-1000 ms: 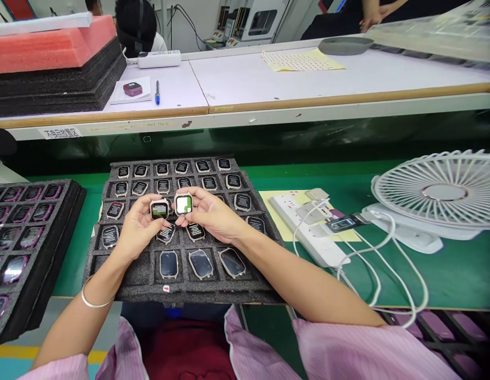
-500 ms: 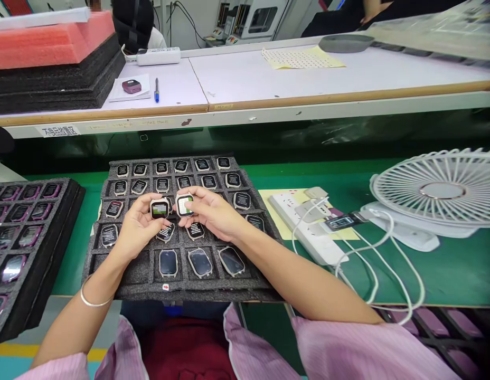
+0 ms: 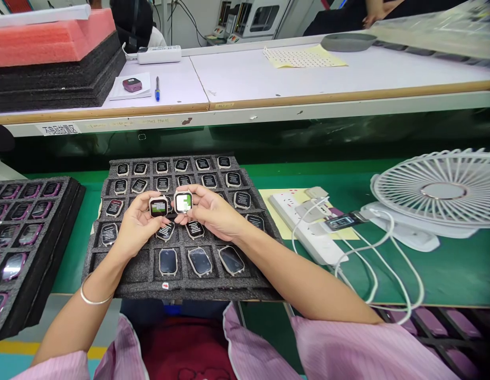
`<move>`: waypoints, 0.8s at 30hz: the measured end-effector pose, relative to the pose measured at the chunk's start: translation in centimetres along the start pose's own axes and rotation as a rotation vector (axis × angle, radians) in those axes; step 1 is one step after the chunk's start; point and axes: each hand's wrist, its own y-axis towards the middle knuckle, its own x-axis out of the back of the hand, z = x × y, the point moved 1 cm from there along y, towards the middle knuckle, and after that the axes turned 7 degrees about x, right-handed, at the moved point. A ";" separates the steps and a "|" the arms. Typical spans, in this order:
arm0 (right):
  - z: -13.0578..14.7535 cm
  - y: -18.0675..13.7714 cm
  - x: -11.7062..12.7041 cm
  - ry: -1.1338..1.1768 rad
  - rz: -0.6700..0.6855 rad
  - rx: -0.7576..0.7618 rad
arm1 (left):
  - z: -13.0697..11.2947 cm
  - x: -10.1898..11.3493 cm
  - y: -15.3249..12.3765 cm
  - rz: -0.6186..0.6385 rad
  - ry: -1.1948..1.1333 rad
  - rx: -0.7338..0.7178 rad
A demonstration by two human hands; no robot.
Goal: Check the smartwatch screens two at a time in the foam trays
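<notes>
My left hand point(image 3: 139, 221) grips a smartwatch body point(image 3: 158, 207) without a strap, its lit screen showing green on dark. Close beside it, my right hand point(image 3: 209, 211) has its fingers round a second strapless smartwatch point(image 3: 184, 202), whose screen is white and green. Both are held above a dark grey foam tray point(image 3: 136, 274) with square compartments. Most compartments hold light-framed watches with white text on black screens. In the front row, several watches, one of them a dark-screened watch point(image 3: 168, 262), show no text. My hands hide part of the tray's middle.
Another foam tray point(image 3: 43, 253) with purple-framed watches lies at left. To the right are a white power strip point(image 3: 304, 227), looping white cables point(image 3: 411, 279) and a white fan point(image 3: 443, 190). Behind runs a raised shelf point(image 3: 245, 84) with stacked foam point(image 3: 50, 42); a person sits beyond it.
The right thumb has moved off the screen of the right-hand watch, and more green shows on it. The left-hand watch's display differs too. Both hands stay nearly in place.
</notes>
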 end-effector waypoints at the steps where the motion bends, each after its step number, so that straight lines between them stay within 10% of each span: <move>1: 0.0 0.0 0.0 0.008 0.002 -0.006 | 0.0 0.0 0.0 0.001 -0.001 -0.003; 24: 0.0 0.1 0.1 0.007 -0.036 -0.040 | 0.2 0.1 0.0 0.001 -0.001 -0.006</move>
